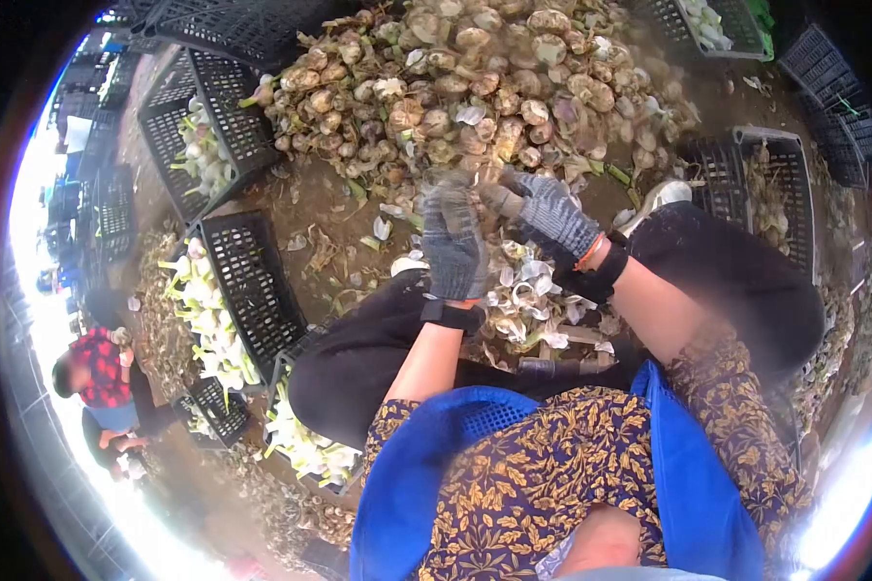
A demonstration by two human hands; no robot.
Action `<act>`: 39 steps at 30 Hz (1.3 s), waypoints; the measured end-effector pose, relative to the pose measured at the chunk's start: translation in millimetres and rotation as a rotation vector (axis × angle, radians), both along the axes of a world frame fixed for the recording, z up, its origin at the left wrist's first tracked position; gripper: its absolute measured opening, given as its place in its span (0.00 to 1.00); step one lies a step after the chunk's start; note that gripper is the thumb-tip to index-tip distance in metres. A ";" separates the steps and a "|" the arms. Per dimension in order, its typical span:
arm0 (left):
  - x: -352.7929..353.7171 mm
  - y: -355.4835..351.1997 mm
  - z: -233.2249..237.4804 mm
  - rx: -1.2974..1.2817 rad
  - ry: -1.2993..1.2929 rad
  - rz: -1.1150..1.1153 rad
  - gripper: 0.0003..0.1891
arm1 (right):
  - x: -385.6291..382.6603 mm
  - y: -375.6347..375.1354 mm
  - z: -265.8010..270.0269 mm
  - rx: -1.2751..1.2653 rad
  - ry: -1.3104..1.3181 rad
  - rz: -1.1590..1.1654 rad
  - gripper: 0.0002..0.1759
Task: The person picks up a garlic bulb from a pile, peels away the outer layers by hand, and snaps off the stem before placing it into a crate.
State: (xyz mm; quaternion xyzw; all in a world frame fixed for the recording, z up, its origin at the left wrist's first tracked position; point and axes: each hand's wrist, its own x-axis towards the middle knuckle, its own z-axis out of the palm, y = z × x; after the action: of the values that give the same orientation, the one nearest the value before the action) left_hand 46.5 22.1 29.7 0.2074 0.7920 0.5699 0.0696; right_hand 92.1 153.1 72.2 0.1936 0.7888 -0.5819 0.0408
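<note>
My left hand (pixel 452 237), in a grey knit glove, is held over the near edge of a heap of garlic bulbs (pixel 436 107). Its fingers are pressed together, and the tips blur into the brown background. My right hand (pixel 550 215), gloved the same way, is closed close beside it with the thumb side facing the left hand. Something small and brownish between the fingertips is too smeared to name. Below the hands, between my legs, lie loose garlic skins and trimmings (pixel 533 295).
Black plastic crates (pixel 252 281) on the left hold trimmed white garlic (pixel 208 315). More crates (pixel 790 184) stand at the right and a crate of garlic (pixel 707 24) at the upper right. Another person (pixel 102 368) in a red checked top works at the far left.
</note>
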 end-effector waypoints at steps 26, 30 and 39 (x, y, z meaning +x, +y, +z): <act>4.3 8.2 -1.8 -0.189 0.492 0.047 0.24 | 7.7 1.5 -35.6 0.251 0.170 -0.133 0.15; -5.4 2.3 7.2 0.325 -0.838 -0.074 0.21 | 5.4 3.0 -13.8 -0.094 0.171 -0.158 0.17; 2.8 8.9 5.3 0.422 -0.901 0.049 0.17 | 5.9 -2.1 -47.7 -0.085 0.178 -0.222 0.15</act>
State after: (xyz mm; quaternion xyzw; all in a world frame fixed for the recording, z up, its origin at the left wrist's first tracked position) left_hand 49.3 31.0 35.1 -0.0688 0.5553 0.7523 0.3478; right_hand 98.0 151.0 24.5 0.2256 0.7376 -0.6306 -0.0856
